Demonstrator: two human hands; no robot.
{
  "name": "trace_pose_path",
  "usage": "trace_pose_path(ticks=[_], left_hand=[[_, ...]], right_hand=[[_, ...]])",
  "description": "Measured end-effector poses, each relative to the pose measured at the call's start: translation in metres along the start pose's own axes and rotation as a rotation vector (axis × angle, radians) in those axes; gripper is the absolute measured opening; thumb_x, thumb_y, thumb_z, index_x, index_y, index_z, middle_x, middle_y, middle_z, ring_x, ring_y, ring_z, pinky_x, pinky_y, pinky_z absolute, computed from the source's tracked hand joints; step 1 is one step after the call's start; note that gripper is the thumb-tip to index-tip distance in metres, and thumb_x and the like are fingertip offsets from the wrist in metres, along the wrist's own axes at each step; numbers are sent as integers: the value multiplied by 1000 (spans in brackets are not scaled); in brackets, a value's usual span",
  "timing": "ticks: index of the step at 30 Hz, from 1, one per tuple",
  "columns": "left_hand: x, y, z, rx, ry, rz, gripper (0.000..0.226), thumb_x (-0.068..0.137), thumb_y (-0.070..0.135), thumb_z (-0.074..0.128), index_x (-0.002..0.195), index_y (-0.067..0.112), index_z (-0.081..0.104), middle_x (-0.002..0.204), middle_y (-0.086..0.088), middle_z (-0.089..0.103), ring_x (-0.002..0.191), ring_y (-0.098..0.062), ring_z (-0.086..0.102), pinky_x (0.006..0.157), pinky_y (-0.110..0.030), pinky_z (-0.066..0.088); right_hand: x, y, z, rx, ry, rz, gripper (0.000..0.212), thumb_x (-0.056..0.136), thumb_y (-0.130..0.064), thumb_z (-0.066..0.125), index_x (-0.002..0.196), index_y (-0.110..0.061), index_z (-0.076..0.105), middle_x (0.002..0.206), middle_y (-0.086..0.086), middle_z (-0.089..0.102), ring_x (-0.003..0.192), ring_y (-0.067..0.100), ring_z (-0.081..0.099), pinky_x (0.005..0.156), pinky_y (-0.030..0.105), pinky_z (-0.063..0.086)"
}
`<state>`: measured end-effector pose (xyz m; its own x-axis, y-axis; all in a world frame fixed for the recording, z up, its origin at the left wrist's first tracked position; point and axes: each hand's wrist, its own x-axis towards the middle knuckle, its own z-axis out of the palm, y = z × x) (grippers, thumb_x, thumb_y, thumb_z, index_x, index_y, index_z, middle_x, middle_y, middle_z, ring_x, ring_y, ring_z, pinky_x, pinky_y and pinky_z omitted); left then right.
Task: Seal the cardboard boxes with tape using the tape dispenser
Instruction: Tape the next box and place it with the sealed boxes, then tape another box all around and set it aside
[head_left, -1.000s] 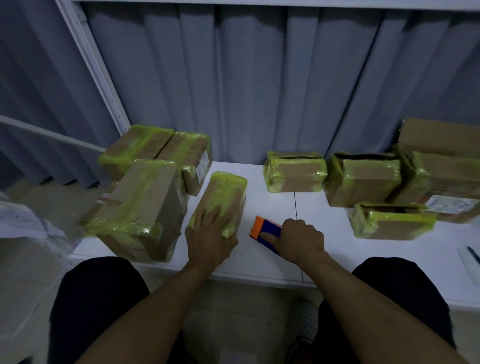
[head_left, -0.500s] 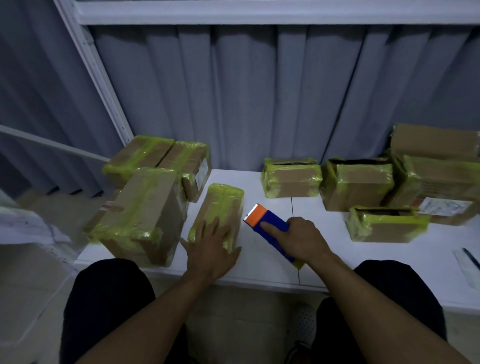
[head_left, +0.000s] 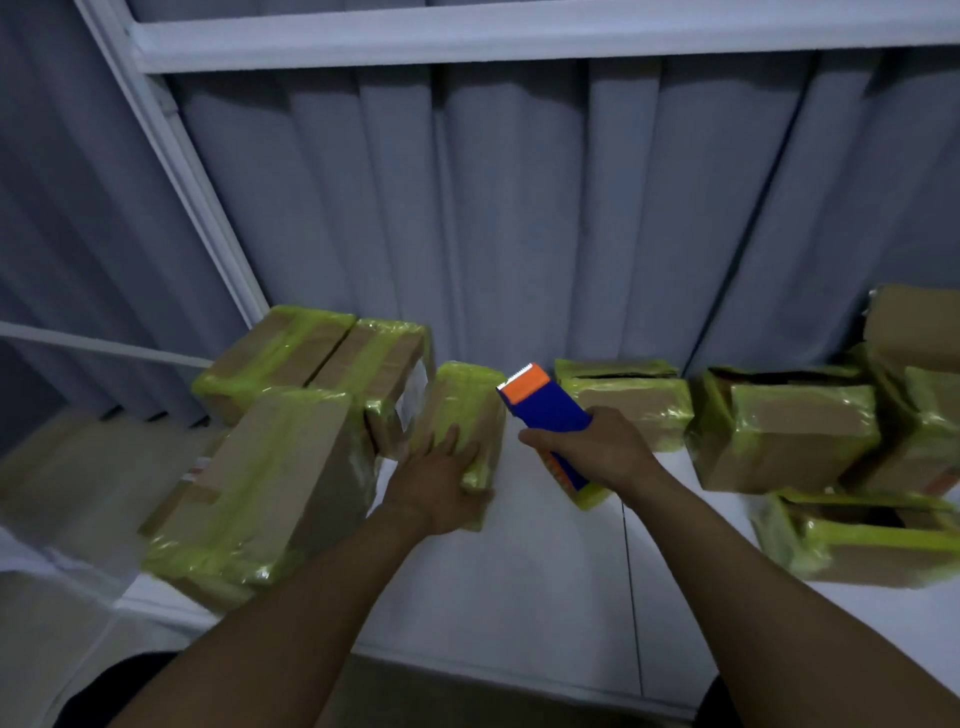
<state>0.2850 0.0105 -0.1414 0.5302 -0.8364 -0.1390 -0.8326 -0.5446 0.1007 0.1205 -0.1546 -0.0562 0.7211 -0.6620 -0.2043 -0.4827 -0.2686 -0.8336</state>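
A narrow cardboard box (head_left: 465, 402) wrapped in yellow-green tape lies on the white table (head_left: 519, 597). My left hand (head_left: 441, 478) rests on its near end, fingers spread over the top. My right hand (head_left: 597, 452) grips the blue tape dispenser (head_left: 550, 415), held off the table just right of the box; its orange toothed end points up and away, and a bit of yellow tape roll shows below my palm.
Three taped boxes (head_left: 260, 478) crowd the table's left end. More boxes stand at the back centre (head_left: 628, 400) and right (head_left: 789, 431), one low box (head_left: 857, 540) near the right edge. Grey curtains hang behind. My legs are below the front edge.
My right hand has lifted the dispenser off the table and carried it up and away. My left hand has slid further onto the narrow box. My head has tilted up.
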Motion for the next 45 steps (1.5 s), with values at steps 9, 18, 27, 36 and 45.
trace_pose_path(ticks=[9,18,27,36,45], left_hand=[[83,-31,-2,6,66,-190,70,98,58,36,157,39,5,166,4,-8,153,-29,-4,118,-56,-3],[110,-32,-6,34,121,-263,79,94,72,22,158,32,0,166,-3,-9,153,-30,-5,116,-59,-13],[131,61,-25,-258,220,173,60,94,36,64,147,13,44,155,-8,39,143,-24,35,117,-29,22],[190,109,20,-426,44,134,93,79,36,79,154,17,29,160,-2,26,145,-30,31,111,-48,38],[137,91,14,-380,271,172,74,61,53,84,128,41,55,125,13,55,112,-14,58,89,-35,52]], right_hand=[[51,20,21,-16,3,28,46,70,-57,87,87,-19,66,80,-3,70,73,10,67,55,21,43],[51,19,11,54,12,37,39,73,-53,86,82,-20,67,78,-1,71,68,11,67,55,20,44],[24,57,-63,145,168,158,40,72,-45,89,74,-11,67,67,5,67,61,17,61,57,26,45],[34,96,-94,141,229,229,41,73,-51,87,86,-16,69,79,1,69,73,14,68,59,25,49],[17,92,-104,150,246,198,46,71,-54,87,91,-16,70,85,5,73,81,21,72,66,31,55]])
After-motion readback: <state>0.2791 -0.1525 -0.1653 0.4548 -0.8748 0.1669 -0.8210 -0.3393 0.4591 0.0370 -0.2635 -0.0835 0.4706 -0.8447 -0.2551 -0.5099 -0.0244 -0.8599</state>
